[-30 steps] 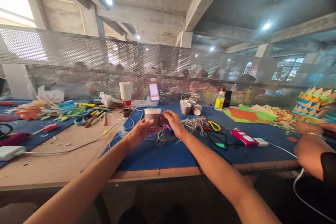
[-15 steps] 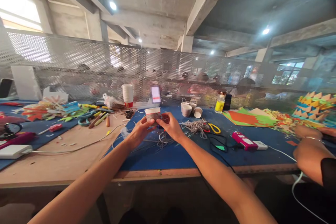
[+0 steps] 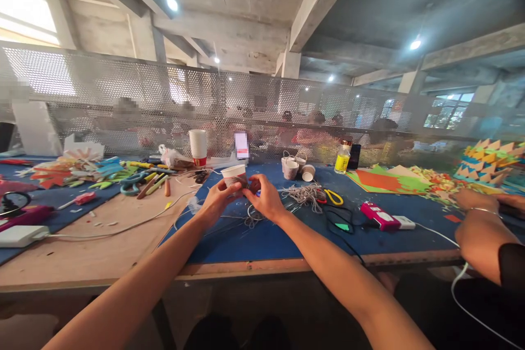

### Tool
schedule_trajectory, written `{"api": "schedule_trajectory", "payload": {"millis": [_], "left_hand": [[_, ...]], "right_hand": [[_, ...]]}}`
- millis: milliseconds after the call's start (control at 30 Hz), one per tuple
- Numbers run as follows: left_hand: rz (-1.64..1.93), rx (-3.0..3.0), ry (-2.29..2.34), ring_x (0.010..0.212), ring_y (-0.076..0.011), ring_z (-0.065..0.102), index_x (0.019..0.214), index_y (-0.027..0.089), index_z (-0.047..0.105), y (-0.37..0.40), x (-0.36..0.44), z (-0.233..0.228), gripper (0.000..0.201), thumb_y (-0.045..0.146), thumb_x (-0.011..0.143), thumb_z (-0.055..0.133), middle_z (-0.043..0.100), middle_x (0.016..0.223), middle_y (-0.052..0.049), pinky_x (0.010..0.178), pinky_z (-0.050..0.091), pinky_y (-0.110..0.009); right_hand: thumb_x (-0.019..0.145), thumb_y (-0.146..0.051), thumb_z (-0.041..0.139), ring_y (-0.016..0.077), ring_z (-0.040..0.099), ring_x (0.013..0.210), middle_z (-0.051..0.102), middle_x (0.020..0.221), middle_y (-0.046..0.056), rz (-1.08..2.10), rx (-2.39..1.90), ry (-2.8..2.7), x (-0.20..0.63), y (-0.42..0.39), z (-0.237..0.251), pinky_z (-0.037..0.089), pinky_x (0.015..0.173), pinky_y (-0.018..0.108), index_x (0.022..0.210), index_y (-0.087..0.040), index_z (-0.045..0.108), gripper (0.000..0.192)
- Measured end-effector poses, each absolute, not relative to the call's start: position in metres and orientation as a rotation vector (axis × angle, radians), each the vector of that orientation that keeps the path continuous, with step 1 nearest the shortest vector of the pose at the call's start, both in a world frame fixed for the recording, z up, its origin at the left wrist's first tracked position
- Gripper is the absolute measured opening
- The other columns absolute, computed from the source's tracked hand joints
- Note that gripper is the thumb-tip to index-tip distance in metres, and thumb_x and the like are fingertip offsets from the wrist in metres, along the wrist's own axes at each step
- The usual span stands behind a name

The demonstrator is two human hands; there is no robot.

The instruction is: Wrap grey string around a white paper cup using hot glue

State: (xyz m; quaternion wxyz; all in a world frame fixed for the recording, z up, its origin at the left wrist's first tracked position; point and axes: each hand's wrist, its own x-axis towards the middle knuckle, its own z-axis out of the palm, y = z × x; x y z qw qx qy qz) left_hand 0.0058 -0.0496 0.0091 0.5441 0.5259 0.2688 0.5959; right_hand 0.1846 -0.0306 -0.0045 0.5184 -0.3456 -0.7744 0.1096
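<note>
A white paper cup (image 3: 233, 173) is held above the blue mat, its rim tilted a little. Grey cord (image 3: 240, 180) covers part of its lower side. My left hand (image 3: 219, 199) is closed around the cup's left and lower side. Close against its right side, my right hand (image 3: 264, 197) has its fingers pinched together at the cord; the exact grip is partly hidden. Loose grey cord strands trail on the mat below my hands. To the right lies a bundle of grey cord (image 3: 305, 196), beside yellow-handled scissors (image 3: 334, 197).
Small cord-covered cups (image 3: 291, 168) and a stack of paper cups (image 3: 198, 147) stand behind. A phone (image 3: 241, 145) leans against the mesh screen. Pliers and other tools lie left; a yellow-labelled bottle (image 3: 342, 158), coloured paper (image 3: 381, 180) and a pink power strip (image 3: 379, 216) lie right, near another person's arm (image 3: 478, 229).
The cup has shifted slightly left and up and tilts more. My right fingers have moved from its front towards its right side. The view has shifted slightly.
</note>
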Motion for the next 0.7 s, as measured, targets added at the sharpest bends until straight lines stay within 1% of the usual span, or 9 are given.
{"api": "schedule_trajectory", "payload": {"millis": [133, 233, 367, 467, 567, 700], "left_hand": [[1.512, 1.185, 0.697, 0.108, -0.0268, 0.071, 0.112, 0.018, 0.076, -0.044, 0.006, 0.009, 0.049, 0.034, 0.068, 0.090, 0.077, 0.113, -0.009, 0.098, 0.056, -0.043], [1.532, 1.175, 0.721, 0.106, -0.0262, 0.071, 0.110, 0.018, 0.075, -0.041, 0.005, 0.008, 0.048, 0.033, 0.067, 0.091, 0.077, 0.112, -0.009, 0.095, 0.057, -0.043], [1.544, 1.163, 0.746, 0.099, -0.0238, 0.073, 0.105, 0.018, 0.074, -0.039, 0.003, 0.006, 0.045, 0.032, 0.066, 0.091, 0.077, 0.109, -0.008, 0.089, 0.059, -0.039], [1.519, 1.154, 0.725, 0.089, -0.0205, 0.074, 0.106, 0.018, 0.072, -0.038, 0.001, 0.004, 0.043, 0.031, 0.069, 0.090, 0.077, 0.106, -0.007, 0.081, 0.059, -0.035], [1.498, 1.138, 0.666, 0.087, -0.0199, 0.075, 0.109, 0.019, 0.071, -0.035, -0.002, 0.002, 0.043, 0.030, 0.072, 0.088, 0.077, 0.106, -0.007, 0.079, 0.060, -0.033], [1.493, 1.051, 0.653, 0.084, -0.0190, 0.076, 0.108, 0.019, 0.071, -0.032, -0.007, 0.001, 0.041, 0.027, 0.072, 0.088, 0.078, 0.102, -0.006, 0.080, 0.060, -0.032]], "right_hand": [[0.093, -0.027, 0.066, 0.0184, 0.069, 0.081, 0.073, 0.092, 0.004, 0.234, -0.829, -1.903, 0.184, -0.029, -0.007, 0.053, 0.078, 0.030, 0.107, -0.021, 0.061, 0.016], [0.095, -0.025, 0.062, 0.0174, 0.069, 0.081, 0.073, 0.091, 0.003, 0.183, -0.820, -1.960, 0.184, -0.032, -0.005, 0.052, 0.078, 0.028, 0.104, -0.021, 0.063, 0.009], [0.098, -0.025, 0.060, 0.0157, 0.068, 0.082, 0.072, 0.094, 0.003, 0.051, -0.758, -2.059, 0.184, -0.043, 0.000, 0.050, 0.081, 0.026, 0.105, -0.022, 0.067, 0.011], [0.100, -0.029, 0.058, 0.0143, 0.065, 0.080, 0.071, 0.092, 0.003, -0.023, -0.702, -2.126, 0.184, -0.049, 0.003, 0.048, 0.081, 0.025, 0.098, -0.021, 0.070, 0.015], [0.101, -0.033, 0.059, 0.0130, 0.064, 0.078, 0.072, 0.088, 0.002, 0.020, -0.678, -2.164, 0.182, -0.050, 0.002, 0.045, 0.077, 0.023, 0.089, -0.020, 0.071, 0.022], [0.098, -0.036, 0.064, 0.0118, 0.063, 0.069, 0.072, 0.076, 0.000, 0.123, -0.752, -2.220, 0.180, -0.049, -0.002, 0.040, 0.068, 0.021, 0.079, -0.020, 0.070, 0.025]]}}
